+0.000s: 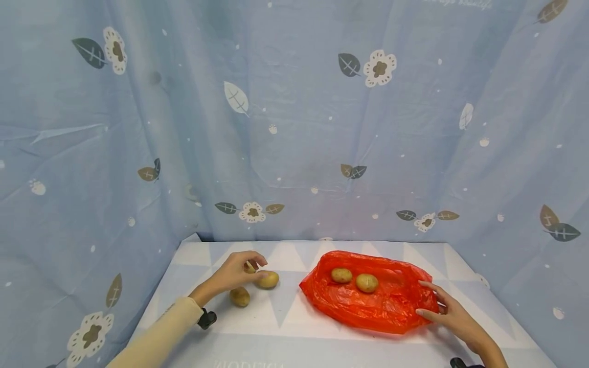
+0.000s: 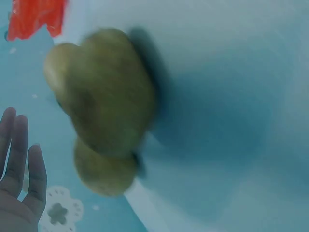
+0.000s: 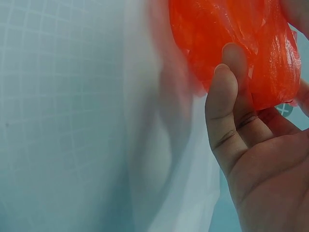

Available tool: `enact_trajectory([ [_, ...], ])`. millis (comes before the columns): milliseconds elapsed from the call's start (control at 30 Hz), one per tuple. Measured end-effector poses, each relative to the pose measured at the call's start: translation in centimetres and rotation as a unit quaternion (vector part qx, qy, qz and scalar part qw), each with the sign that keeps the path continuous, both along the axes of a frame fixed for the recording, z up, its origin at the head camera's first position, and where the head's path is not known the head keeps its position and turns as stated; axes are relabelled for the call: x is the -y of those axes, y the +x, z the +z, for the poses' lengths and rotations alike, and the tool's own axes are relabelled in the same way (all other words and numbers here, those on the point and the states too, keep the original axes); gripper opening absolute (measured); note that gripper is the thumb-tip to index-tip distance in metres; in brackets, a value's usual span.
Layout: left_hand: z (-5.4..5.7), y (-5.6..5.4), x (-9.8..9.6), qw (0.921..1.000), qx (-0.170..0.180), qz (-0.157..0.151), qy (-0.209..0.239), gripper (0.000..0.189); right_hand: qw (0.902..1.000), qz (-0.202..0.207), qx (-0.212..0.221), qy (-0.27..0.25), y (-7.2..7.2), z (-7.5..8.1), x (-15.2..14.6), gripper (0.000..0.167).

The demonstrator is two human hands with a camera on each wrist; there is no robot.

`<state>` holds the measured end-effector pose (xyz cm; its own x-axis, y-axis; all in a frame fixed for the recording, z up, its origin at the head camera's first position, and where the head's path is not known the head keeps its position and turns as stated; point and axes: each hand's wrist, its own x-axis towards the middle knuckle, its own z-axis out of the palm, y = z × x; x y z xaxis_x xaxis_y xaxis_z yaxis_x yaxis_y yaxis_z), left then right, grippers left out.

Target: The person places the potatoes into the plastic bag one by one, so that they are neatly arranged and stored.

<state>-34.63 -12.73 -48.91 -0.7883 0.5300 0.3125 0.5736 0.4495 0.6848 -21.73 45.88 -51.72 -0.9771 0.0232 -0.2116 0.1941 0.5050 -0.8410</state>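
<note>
On the left of the table my left hand (image 1: 239,270) hovers over three loose potatoes, fingers spread and bent a little. Its thumb overlaps the nearest potato (image 1: 269,280) in the head view. Another potato (image 1: 240,297) lies below the wrist, and a third potato (image 1: 250,268) shows partly behind the fingers. The left wrist view has the fingers (image 2: 18,154) apart from the blurred potatoes (image 2: 113,92). My right hand (image 1: 453,312) holds the right edge of a red plastic bag (image 1: 391,306), with fingers (image 3: 224,92) against its outside. Two potatoes (image 1: 367,283) lie in the spread bag.
A white and pale blue patterned cloth (image 1: 257,322) covers the table. Blue curtains (image 1: 294,128) with leaf and flower prints stand behind it and on both sides. Dark wrist cameras (image 1: 208,319) sit on both wrists.
</note>
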Motion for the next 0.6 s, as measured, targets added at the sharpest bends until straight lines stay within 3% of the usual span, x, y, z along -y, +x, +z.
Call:
enact_trajectory([
  [167, -0.7, 0.0, 1.5, 1.0000, 0.005, 0.004, -0.007, 0.025, 1.0000, -0.005, 0.007, 0.000, 0.0, 0.0, 0.1, 0.090],
  [333, -1.3, 0.4, 2.6, 0.9993, 0.035, -0.001, -0.011, 0.031, 1.0000, 0.001, 0.005, -0.001, 0.0, -0.2, -0.2, 0.088],
  [600, -2.0, 1.1, 3.9, 0.9974, 0.053, -0.006, -0.048, 0.031, 0.9999, 0.001, 0.001, 0.012, -0.3, -0.3, -0.4, 0.090],
])
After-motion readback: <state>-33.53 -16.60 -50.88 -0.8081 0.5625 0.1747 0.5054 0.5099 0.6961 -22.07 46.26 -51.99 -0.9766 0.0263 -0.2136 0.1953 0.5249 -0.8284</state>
